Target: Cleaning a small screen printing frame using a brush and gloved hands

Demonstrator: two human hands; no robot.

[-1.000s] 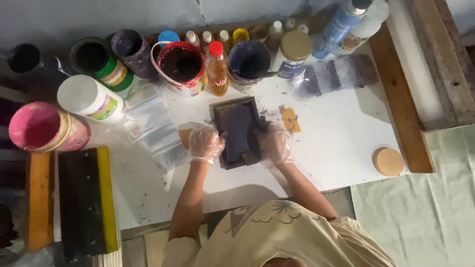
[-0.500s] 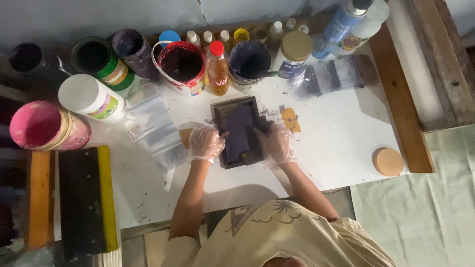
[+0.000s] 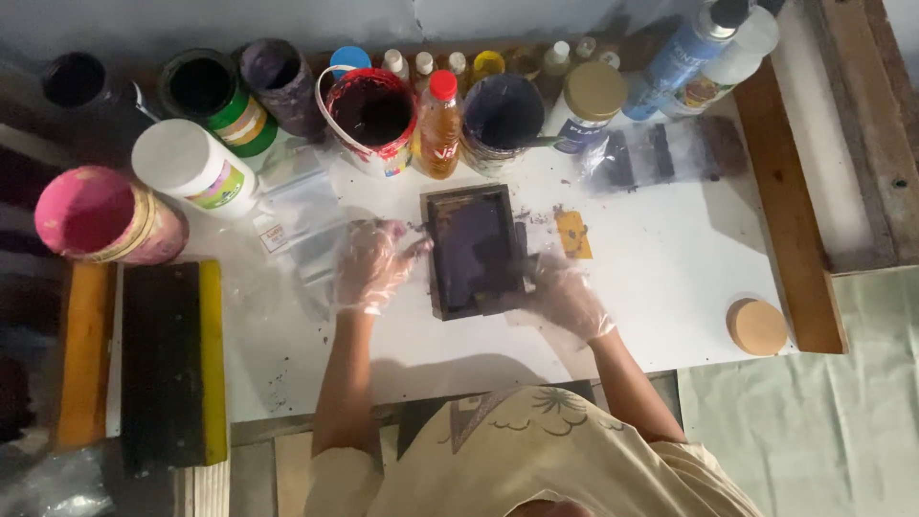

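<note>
While both gloved hands grip the small dark frame (image 3: 473, 251), paint tubs (image 3: 371, 113) and bottles (image 3: 440, 124) crowd just behind it.

We cannot see the table under the frame (image 3: 474, 251), and the right hand (image 3: 565, 299) covers the frame's lower right corner. The thin gloves blur the fingers, so we cannot tell how firmly the left hand (image 3: 369, 266) presses the frame's edge. The blue bottle (image 3: 682, 50) is cut off by the top edge. The labels on the small bottles (image 3: 450, 65) are too small to tell. The pink tub (image 3: 100, 215) is partly in shadow.
</note>
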